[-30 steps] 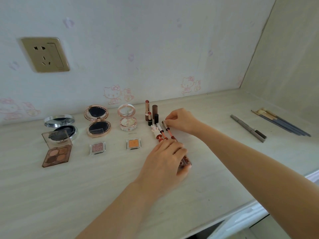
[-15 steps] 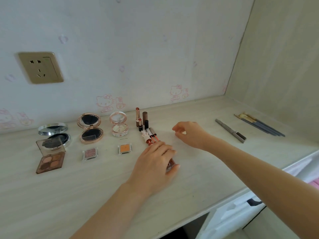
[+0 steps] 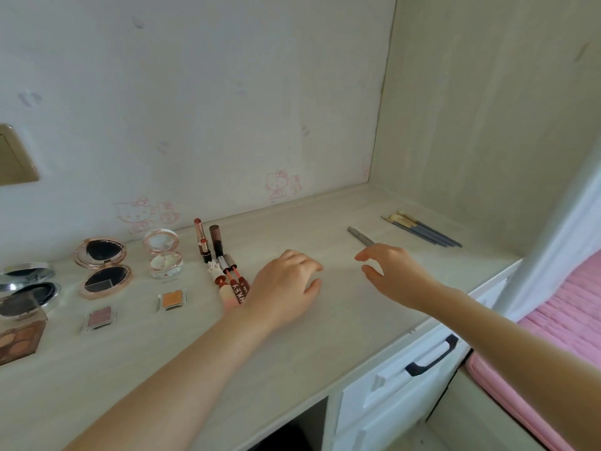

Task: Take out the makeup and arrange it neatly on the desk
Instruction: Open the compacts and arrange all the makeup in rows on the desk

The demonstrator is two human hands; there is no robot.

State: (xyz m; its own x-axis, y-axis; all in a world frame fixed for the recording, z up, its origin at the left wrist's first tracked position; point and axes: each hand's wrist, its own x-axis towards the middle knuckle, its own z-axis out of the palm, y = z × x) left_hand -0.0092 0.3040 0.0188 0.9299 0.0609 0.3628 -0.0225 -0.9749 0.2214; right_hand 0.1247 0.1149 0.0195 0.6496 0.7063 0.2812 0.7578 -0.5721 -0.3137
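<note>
Makeup lies in rows on the pale desk (image 3: 325, 320). Three lip gloss tubes (image 3: 234, 286) lie side by side below upright lipsticks (image 3: 208, 242). My left hand (image 3: 286, 288) hovers just right of the tubes, fingers loosely curled, holding nothing. My right hand (image 3: 390, 275) is open, thumb and fingers spread, just short of a grey pencil (image 3: 359, 236). Several brushes (image 3: 422, 229) lie at the far right. Open compacts (image 3: 102, 266) (image 3: 162, 255), small eyeshadow pans (image 3: 172, 299) (image 3: 99, 317) and a palette (image 3: 19, 340) sit to the left.
The back wall has cartoon cat prints and a socket (image 3: 13, 157) at the left edge. A side wall closes the desk's right end. White drawers with a black handle (image 3: 432, 356) sit under the desk edge. A pink bed (image 3: 569, 320) lies at the right.
Both hands have let go of the lip gloss tubes. My right hand moved right toward the grey pencil; my left hand shifted right off the tubes. The camera turned rightward.
</note>
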